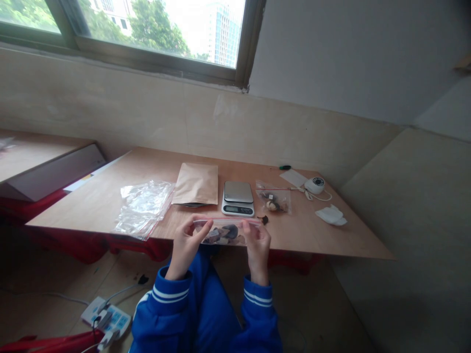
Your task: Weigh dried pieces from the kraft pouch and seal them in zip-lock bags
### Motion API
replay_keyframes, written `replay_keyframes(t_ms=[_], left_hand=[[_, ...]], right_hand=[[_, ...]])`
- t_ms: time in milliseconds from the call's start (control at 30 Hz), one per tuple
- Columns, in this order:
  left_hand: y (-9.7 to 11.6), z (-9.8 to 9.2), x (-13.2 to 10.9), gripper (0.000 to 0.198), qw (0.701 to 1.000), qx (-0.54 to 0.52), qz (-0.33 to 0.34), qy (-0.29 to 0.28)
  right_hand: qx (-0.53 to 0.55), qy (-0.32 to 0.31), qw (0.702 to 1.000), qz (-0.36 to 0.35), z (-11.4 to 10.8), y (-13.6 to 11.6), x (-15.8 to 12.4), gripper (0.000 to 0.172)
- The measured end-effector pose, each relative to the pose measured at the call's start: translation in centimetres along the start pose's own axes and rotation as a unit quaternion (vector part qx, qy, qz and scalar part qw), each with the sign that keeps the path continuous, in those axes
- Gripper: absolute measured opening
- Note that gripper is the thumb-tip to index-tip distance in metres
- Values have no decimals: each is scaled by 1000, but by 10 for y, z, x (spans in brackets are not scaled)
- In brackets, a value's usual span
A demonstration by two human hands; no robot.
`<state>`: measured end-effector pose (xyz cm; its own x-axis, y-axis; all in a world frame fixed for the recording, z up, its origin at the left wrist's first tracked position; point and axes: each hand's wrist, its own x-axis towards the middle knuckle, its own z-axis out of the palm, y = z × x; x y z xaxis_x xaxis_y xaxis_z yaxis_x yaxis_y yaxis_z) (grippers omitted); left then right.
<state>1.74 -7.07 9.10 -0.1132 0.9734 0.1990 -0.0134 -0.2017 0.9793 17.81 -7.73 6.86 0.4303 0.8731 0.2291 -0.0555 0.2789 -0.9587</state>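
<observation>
Two hands, left hand (pixel 186 242) & right hand (pixel 257 245), pinch zip bag (pixel 224 232); no legible labels

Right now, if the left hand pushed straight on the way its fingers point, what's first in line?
The left hand already pinches the zip bag of dark pieces; its fingers point up and right across it. Beyond the bag, the digital scale on the wooden table is probably first, though depth is unclear.
</observation>
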Motion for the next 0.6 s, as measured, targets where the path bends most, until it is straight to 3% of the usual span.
replay_keyframes(t_ms=[133, 233, 400, 600], left_hand=[[-1, -1, -1, 20, 1000, 0, 12, 14], [-3, 0, 0, 24, 1000, -30, 1, -5], [-4, 7, 0, 30, 997, -67, -30, -10], [-5, 10, -1, 25, 997, -60, -51, -21]], right_hand=[[27, 7, 999, -18, 6, 1, -1, 19], [57, -1, 998, 3, 8, 1, -1, 20], [120, -74, 989, 49, 5, 1, -1, 38], [67, -69, 992, 78, 4, 9, 0, 28]])
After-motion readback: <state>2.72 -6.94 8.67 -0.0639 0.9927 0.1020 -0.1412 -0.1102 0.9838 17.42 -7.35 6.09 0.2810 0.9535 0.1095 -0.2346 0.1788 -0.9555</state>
